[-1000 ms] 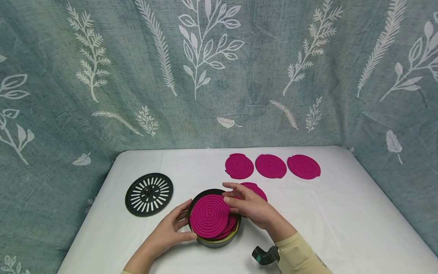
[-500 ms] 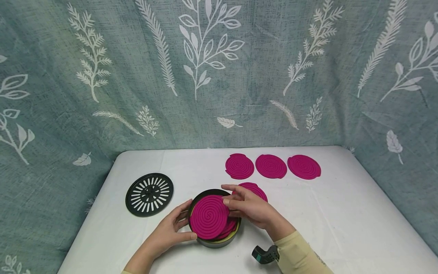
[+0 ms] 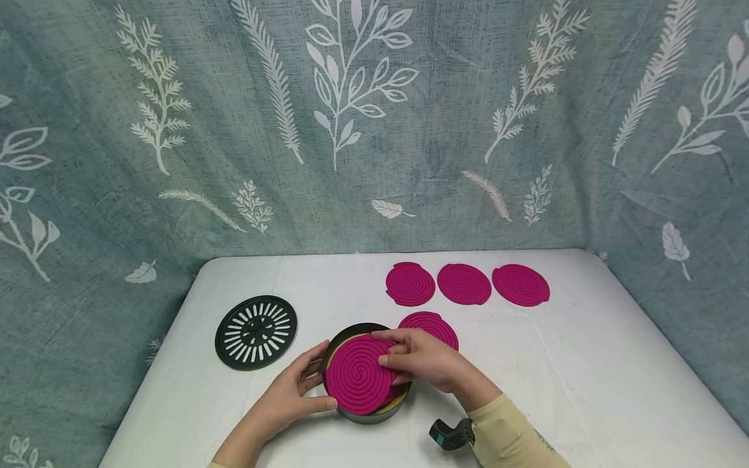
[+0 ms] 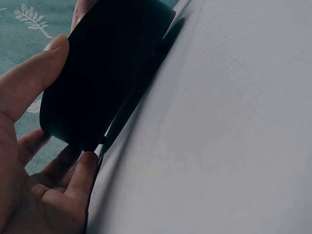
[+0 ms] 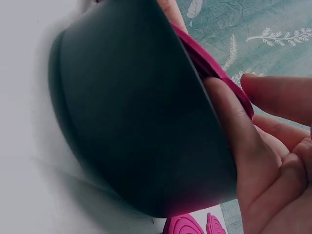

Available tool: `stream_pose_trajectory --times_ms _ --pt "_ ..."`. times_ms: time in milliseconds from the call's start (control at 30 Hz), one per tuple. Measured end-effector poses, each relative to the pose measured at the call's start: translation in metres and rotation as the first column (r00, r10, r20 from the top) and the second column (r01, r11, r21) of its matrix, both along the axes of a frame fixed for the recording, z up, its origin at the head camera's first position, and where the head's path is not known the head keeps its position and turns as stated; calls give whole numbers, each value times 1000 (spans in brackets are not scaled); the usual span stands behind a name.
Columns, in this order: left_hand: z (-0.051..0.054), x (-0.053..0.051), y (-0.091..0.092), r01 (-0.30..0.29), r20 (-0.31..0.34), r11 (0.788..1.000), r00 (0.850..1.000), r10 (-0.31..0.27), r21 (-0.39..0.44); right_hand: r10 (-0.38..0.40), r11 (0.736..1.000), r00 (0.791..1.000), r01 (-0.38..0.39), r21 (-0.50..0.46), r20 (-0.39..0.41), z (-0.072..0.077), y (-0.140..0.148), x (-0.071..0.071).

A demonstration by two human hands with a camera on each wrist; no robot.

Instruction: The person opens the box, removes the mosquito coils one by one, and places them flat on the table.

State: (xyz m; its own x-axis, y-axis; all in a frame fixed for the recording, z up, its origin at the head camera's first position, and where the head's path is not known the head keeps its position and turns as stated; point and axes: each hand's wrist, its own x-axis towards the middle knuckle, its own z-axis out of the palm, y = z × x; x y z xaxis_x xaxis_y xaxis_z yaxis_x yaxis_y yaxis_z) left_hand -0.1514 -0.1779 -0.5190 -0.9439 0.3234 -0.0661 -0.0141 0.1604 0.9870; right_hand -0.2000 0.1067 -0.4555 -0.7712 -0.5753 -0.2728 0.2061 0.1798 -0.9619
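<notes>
A person's right hand (image 3: 424, 359) is pinching a pink disc (image 3: 357, 376) by its edge over a round black container (image 3: 365, 419), while the left hand (image 3: 292, 392) is gripping the container's side. A fourth loose disc (image 3: 432, 324) is lying just behind the right hand, which is partly blocking it; a row of three pink discs (image 3: 464, 284) is lining the far side of the white tabletop (image 3: 573, 377). A slotted black disc (image 3: 241, 351) is lying beyond the left hand. Spiral ridges are coiling across the pink pieces, and a leaf-patterned teal cloth (image 3: 439, 195) is hanging behind.
</notes>
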Motion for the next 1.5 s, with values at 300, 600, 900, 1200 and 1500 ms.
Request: stream_pose_trajectory --times_ms 300,600,900,1200,1500 --pt "1 0 0 -2 -4 1000 1000 2 0 -21 1000 1000 21 -14 0 -3 1 1" --pt "-2 -1 -1 -1 -13 1000 1000 1 10 -68 996 998 68 -61 -11 -4 7 3" --pt "-3 -2 -1 2 -6 1000 1000 -2 8 -156 985 986 151 -87 -61 -3 23 5" --pt "-2 -1 -1 -2 1 1000 1000 2 7 -249 963 967 241 -117 -59 -5 49 7" --pt "-1 -2 -1 -6 4 1000 1000 6 5 -329 933 942 315 -174 -59 -6 81 9"
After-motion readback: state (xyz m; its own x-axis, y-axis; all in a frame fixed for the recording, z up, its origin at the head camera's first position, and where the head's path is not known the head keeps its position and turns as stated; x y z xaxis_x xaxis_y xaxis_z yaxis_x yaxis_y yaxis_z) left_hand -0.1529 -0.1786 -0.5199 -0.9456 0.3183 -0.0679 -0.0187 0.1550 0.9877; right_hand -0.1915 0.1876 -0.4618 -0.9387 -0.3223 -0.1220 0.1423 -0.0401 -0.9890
